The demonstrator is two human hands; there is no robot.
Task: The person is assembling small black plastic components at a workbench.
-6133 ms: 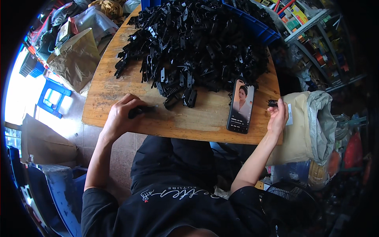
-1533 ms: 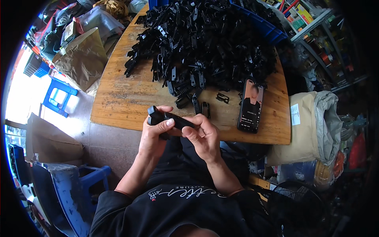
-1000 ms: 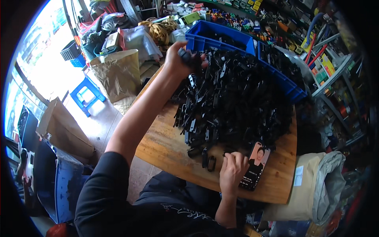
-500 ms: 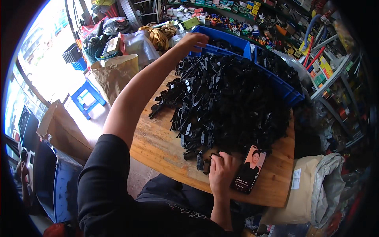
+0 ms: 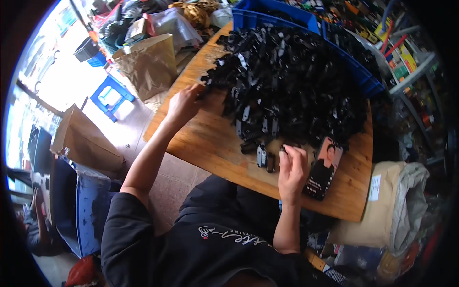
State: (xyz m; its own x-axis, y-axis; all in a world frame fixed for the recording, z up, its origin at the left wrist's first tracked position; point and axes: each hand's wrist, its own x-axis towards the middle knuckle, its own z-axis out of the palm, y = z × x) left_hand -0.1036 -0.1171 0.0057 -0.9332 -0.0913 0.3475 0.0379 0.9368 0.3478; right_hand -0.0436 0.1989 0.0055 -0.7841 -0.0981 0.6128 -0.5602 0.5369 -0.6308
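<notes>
A big heap of black, slotted, elongated parts (image 5: 291,76) covers much of the wooden table (image 5: 210,158). My left hand (image 5: 185,104) is at the heap's left edge, fingers curled and fingertips against the dark parts; what they hold, if anything, is hidden. Close to the front edge of the table, my right hand (image 5: 292,167) is closed, with a small dark piece (image 5: 283,149) showing at its fingertips. Just left of it lie a black part with a silvery face (image 5: 261,156) and a dark brownish one (image 5: 270,162).
A phone (image 5: 323,167) with a lit screen lies right of my right hand. Blue crates (image 5: 275,20) holding black parts stand behind the heap. Paper bags (image 5: 146,64) and a blue stool (image 5: 112,95) are at the left; a paper sack (image 5: 366,205) stands at the right.
My left hand has come back from the blue crate to the heap's left edge. My right hand remains near the front edge, its fingers more upright. The whole view has shifted.
</notes>
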